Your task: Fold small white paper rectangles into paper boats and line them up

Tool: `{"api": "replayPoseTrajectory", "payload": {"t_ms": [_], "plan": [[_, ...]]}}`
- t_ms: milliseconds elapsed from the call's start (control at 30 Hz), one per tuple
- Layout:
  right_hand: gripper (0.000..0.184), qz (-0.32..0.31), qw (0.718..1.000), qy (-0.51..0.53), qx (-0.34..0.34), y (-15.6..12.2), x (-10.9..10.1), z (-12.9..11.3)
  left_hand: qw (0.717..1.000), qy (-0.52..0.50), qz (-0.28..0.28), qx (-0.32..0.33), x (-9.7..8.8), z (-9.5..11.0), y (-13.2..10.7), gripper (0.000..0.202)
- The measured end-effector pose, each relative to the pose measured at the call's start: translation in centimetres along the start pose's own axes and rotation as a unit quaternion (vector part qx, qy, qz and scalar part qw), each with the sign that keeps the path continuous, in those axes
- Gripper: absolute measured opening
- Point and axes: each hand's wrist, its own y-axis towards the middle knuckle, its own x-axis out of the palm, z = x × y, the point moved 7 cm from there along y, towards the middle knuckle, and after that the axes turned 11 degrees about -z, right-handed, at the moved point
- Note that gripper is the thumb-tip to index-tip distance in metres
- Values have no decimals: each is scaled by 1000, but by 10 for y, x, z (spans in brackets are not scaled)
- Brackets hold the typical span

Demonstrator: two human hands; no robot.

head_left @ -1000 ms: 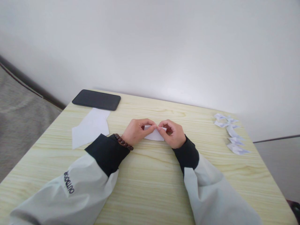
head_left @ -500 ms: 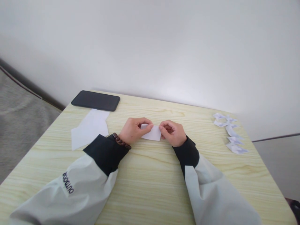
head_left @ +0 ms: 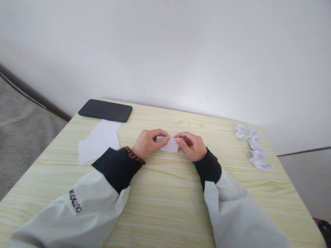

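A small white piece of paper (head_left: 169, 145), roughly rectangular, is held between my two hands above the middle of the table. My left hand (head_left: 150, 143), with a dark bead bracelet at the wrist, pinches its upper left part between thumb and fingers. At the upper right corner, my right hand (head_left: 190, 145) grips the same paper with thumb and forefinger. The other fingers of the right hand are curled and partly hidden behind the thumb.
Loose white paper sheets (head_left: 99, 141) lie left of my hands, just below a black phone (head_left: 105, 110). Several folded white paper pieces (head_left: 258, 154) stand in a row near the right edge of the wooden table (head_left: 160, 206). A white wall (head_left: 176, 58) rises behind.
The lower edge of the paper has risen slightly, so less of its height shows. My right thumb has shifted a little on the corner; my left hand has hardly moved.
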Motion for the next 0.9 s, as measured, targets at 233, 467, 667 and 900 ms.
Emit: {"api": "replayPoseTrajectory", "payload": {"t_ms": [233,467,667,900], "plan": [[17,16,976,-186,-115,-1,7,-30,999,-17,-5,41,3,8,-1,18],[17,86,972,-206,-75,-5,-10,-24,999,-5,20,-25,-3,-4,-1,24],[18,90,979,-174,-56,-5,-18,-12,999,-32,21,-35,-6,-12,0,28],[15,49,977,-188,-90,-2,-7,-23,999,-41,-10,-5,-2,-2,0,24]]}}
